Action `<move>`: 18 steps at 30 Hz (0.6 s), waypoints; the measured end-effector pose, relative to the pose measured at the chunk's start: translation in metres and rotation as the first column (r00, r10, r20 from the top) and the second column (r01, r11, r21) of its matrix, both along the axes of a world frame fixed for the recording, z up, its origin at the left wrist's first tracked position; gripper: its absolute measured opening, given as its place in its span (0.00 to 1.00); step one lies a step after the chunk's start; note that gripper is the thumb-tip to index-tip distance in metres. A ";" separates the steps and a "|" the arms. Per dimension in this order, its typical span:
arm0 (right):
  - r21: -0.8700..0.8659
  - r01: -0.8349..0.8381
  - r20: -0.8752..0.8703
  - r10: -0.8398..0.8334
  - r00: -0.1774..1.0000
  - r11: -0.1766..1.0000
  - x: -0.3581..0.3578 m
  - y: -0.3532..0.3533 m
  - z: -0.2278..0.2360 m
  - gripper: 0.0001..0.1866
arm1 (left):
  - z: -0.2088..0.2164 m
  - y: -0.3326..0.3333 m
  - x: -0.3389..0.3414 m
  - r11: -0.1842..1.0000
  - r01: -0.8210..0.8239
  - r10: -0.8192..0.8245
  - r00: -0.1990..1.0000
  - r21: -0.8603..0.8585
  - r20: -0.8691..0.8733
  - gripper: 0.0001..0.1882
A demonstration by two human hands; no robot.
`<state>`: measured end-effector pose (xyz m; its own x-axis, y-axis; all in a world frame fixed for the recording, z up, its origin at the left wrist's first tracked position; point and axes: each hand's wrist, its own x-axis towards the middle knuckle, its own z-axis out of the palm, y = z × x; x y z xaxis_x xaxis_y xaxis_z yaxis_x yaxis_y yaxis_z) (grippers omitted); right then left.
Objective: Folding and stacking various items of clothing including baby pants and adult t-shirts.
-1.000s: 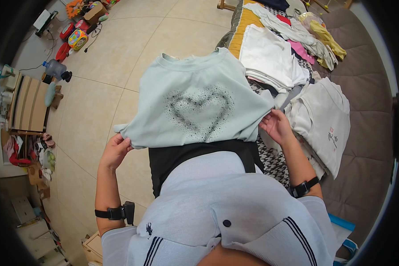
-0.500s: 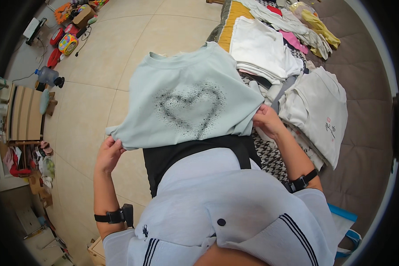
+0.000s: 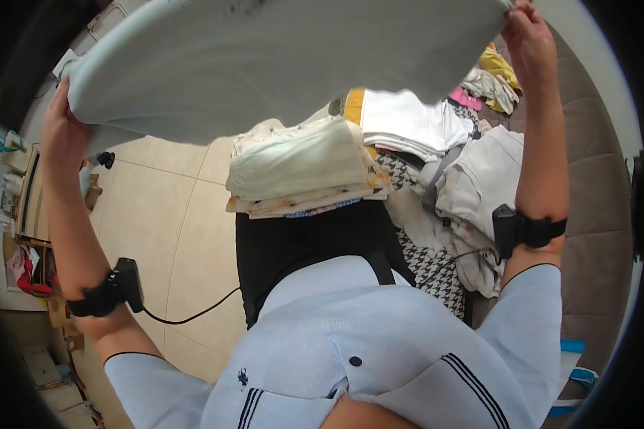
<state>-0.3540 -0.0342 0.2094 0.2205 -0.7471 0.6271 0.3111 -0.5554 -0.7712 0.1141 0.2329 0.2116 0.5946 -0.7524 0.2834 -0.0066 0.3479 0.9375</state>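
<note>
Stretched wide and raised in front of me is a pale grey-green T-shirt [image 3: 286, 68]; part of its dark print shows at the top edge of the view. My left hand [image 3: 64, 132] is closed around one side of it. At the other side, my right hand [image 3: 531, 46] pinches a corner between its fingers. Below the lifted shirt, a stack of folded clothes [image 3: 297, 168] with a pale green piece on top rests on my lap, over my black trousers [image 3: 315, 232]. The shirt's upper part is out of view.
To my right, folded white clothes [image 3: 415, 125] and a whitish pile [image 3: 472, 171] lie on a brown sofa [image 3: 597, 214] and a houndstooth cloth [image 3: 429, 264]. Yellow garments [image 3: 499, 68] lie farther back. A cable [image 3: 193, 318] hangs from my left arm's strap. Tiled floor [image 3: 150, 214] spreads left.
Both my hands have risen and spread apart, carrying the T-shirt up and away from my lap. The stack of folded clothes beneath it has come into view.
</note>
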 end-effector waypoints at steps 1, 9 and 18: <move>-0.021 0.070 0.034 -0.069 0.997 0.997 0.005 0.003 0.015 0.03 | 0.013 -0.005 0.007 0.998 -0.010 0.009 1.000 0.061 0.026 0.17; 0.125 -0.230 0.132 0.214 0.968 0.965 0.011 -0.006 0.060 0.10 | 0.085 -0.014 -0.003 0.907 -0.297 0.131 0.873 0.299 0.470 0.17; 0.365 -0.131 -0.014 0.146 0.989 0.922 0.030 -0.023 0.045 0.31 | 0.071 -0.042 0.015 0.862 -0.231 -0.051 0.846 0.452 0.530 0.13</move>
<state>-0.3236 -0.0570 0.2546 0.3574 -0.8816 0.3082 0.3295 -0.1898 -0.9249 0.1296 0.1906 0.2828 0.5407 -0.8220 0.1785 -0.5361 -0.1732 0.8262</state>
